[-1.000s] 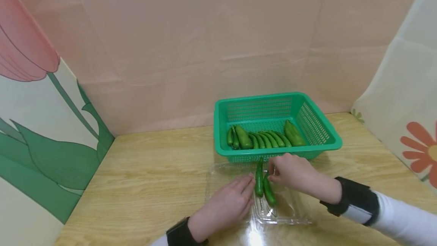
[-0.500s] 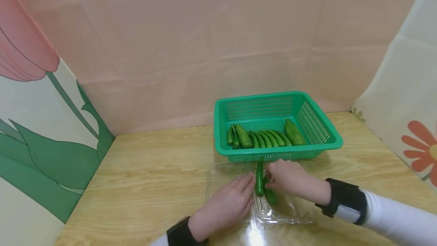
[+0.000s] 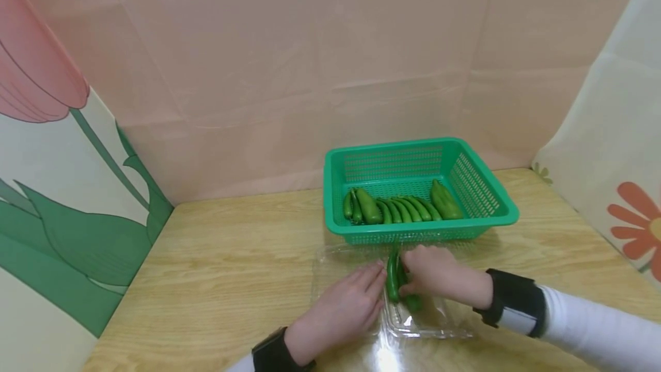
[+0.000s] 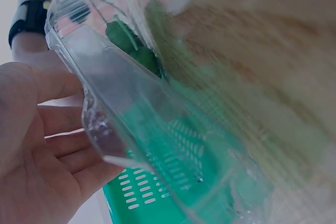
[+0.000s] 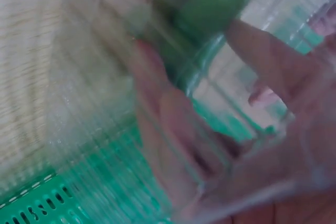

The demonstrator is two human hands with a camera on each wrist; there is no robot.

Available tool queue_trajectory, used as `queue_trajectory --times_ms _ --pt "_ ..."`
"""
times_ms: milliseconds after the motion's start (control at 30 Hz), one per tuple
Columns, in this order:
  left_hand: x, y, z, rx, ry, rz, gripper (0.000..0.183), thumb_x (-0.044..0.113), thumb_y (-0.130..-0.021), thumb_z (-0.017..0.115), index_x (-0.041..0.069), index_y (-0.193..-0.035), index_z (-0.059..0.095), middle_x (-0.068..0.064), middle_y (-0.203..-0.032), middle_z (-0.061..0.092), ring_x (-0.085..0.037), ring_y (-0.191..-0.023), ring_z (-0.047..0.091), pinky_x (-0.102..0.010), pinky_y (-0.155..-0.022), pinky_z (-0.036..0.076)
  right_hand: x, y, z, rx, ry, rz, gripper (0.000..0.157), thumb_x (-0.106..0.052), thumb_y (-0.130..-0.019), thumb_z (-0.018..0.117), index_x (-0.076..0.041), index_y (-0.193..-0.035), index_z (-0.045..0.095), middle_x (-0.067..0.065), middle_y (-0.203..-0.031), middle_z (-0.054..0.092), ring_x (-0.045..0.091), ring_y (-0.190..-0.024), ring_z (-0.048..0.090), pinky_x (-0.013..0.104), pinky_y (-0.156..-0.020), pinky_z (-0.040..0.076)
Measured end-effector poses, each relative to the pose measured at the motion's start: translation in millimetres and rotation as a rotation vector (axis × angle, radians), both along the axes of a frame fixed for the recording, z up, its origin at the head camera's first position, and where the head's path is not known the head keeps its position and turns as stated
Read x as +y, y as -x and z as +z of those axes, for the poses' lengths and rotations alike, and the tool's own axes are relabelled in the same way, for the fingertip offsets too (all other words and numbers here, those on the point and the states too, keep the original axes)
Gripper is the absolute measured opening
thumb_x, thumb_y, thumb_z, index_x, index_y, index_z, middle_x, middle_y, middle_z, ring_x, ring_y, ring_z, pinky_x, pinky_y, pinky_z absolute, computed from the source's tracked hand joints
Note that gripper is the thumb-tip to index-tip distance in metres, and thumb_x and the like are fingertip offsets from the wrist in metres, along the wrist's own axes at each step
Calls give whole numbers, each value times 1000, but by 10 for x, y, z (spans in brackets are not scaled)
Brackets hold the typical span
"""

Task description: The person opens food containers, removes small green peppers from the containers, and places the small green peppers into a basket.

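Two long green chili peppers lie side by side in a clear plastic clamshell container (image 3: pixel 434 326). The left chili pepper (image 3: pixel 393 280) shows plainly, while the right chili pepper (image 3: pixel 412 302) is partly covered by my right hand (image 3: pixel 439 274). In the right wrist view, blurred through the plastic, thumb and fingers grip a green pepper (image 5: pixel 215 6). My left hand (image 3: pixel 343 309) rests against the container's middle fold; the left wrist view shows its fingers extended along the clear wall (image 4: pixel 97 121). Pepper stems show inside that wall.
Directly behind the container stands a green perforated basket (image 3: pixel 420 230). Along its front side lie several green peppers (image 3: pixel 410 209), slim ones between thicker ones. The container's transparent lid (image 3: pixel 327 271) spreads open to the left on the wooden table (image 3: pixel 232 263).
My right hand has moved left and slightly nearer, covering more of the right pepper and shifting it against the left one. The left hand has stayed in place.
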State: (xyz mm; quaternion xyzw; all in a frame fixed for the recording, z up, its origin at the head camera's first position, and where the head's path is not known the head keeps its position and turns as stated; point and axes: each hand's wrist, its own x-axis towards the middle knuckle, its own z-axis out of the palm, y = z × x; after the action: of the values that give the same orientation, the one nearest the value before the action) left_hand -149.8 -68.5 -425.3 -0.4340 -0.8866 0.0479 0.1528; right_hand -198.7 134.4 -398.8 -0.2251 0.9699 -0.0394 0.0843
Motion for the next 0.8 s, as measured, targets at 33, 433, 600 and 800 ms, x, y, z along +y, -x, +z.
queue_trajectory --times_ms 33,433,600,800 --pt "2 -1 2 -4 1 2 51 34 -100 42 -1 -137 45 -17 -142 47 -24 -132 46 -33 -111 37 1 -1 -3 -6 -2 3 44 -46 -63 83 -13 -73 56 0 -66 57 21 -60 58 37 -47 51" --pt "6 7 0 -14 -9 3 52 34 -100 42 -2 -138 44 -17 -141 47 -24 -131 46 -33 -111 38 14 -11 -100 -39 0 -7 43 -37 -56 87 -15 -65 51 0 -63 56 22 -59 57 39 -49 52" --pt "0 10 -10 6 -12 -5 52 34 -100 42 -2 -137 45 -17 -141 48 -24 -131 47 -33 -110 39 6 -15 -103 -16 -15 -4 42 -35 -57 86 -15 -63 50 1 -62 55 23 -59 57 38 -47 51" --pt "0 10 -11 2 -20 -9 52 34 -100 42 -2 -138 45 -17 -141 48 -24 -131 47 -33 -111 38 6 -7 -113 0 -20 -7 40 -32 -58 85 -13 -65 50 3 -64 56 24 -60 58 39 -47 51"
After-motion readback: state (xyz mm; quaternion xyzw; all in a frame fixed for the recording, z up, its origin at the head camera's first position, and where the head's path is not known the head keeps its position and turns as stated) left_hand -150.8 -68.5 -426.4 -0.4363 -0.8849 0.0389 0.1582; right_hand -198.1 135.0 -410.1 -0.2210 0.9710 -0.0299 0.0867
